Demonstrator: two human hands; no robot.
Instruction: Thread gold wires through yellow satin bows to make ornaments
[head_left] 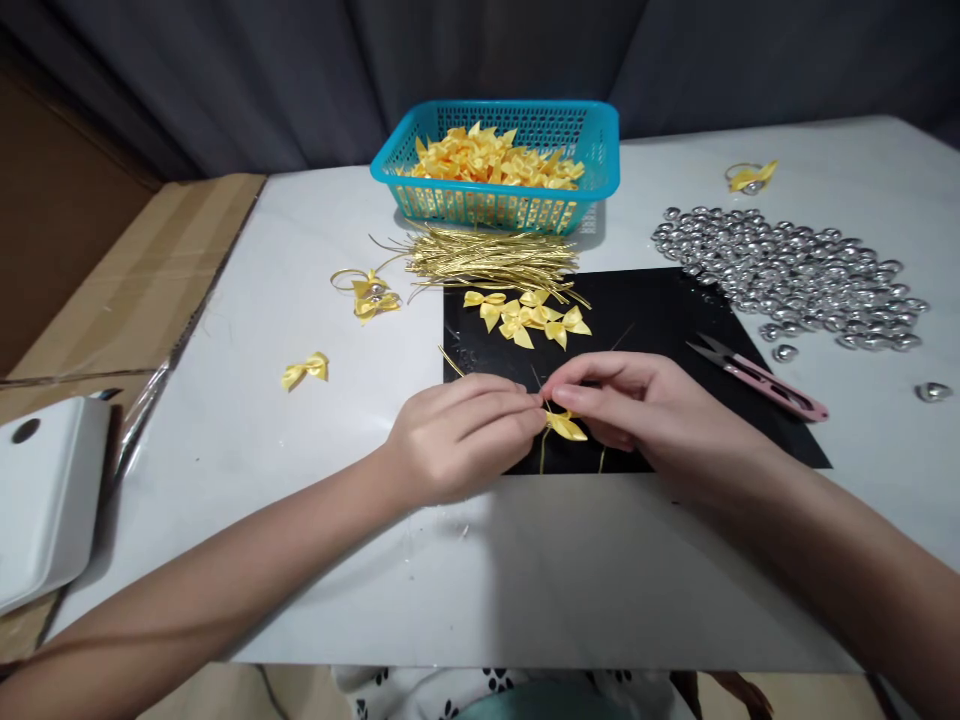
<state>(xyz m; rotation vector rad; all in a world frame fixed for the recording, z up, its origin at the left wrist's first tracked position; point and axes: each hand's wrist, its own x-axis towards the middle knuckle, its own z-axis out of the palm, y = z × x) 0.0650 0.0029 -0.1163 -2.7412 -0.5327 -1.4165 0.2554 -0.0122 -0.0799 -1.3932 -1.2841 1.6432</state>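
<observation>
My left hand [476, 435] is closed over the front of the black mat, its fingertips pinching a yellow ribbon bow [565, 426]. Facing it, my right hand [626, 400] pinches a thin gold wire [547, 400] beside that bow, thumb and forefinger together. The fingertips of both hands nearly meet there. More gold wire ends stick out below the bow, and part of the bow is hidden behind my left fingers. Just beyond my hands, several yellow bows [529, 318] lie on the black mat [645, 310].
A blue basket [495, 190] of yellow bows stands at the back, with a bundle of gold wires [491, 260] before it. Silver heart beads [802, 275] spread at right, near pink thread snips [757, 378]. A lone bow [306, 371] and a white box [49, 500] are at left.
</observation>
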